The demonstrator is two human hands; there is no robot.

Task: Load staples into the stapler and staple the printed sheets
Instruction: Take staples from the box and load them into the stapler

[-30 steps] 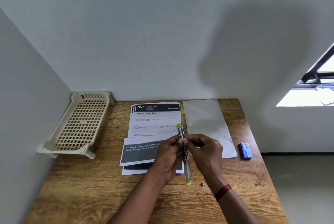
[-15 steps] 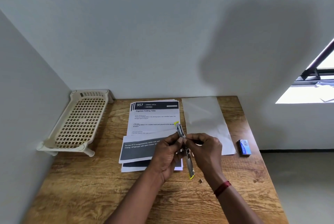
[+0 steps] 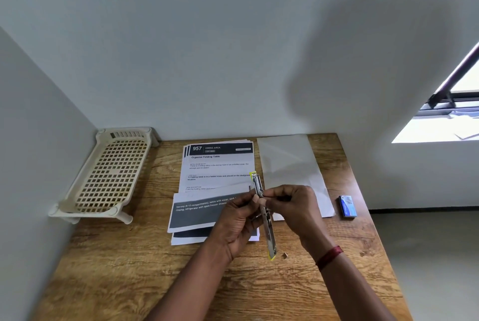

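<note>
One wood-grain table (image 3: 124, 276) carries one cream lattice plastic rack (image 3: 108, 178) at its far left corner, two piles of printed sheets (image 3: 217, 165) mid-table, one blank sheet (image 3: 290, 165) beside them, and one small blue staple box (image 3: 347, 206) near the right edge. Above the table's middle, left hand (image 3: 237, 222) and right hand (image 3: 295, 206) pinch one slim metal stapler (image 3: 264, 214), swung open, yellow-tipped.

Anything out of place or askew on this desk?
A small loose metal bit lies on the table beside the opened stapler. The front printed sheets sit crooked. Nothing spilled or visibly damaged.
</note>
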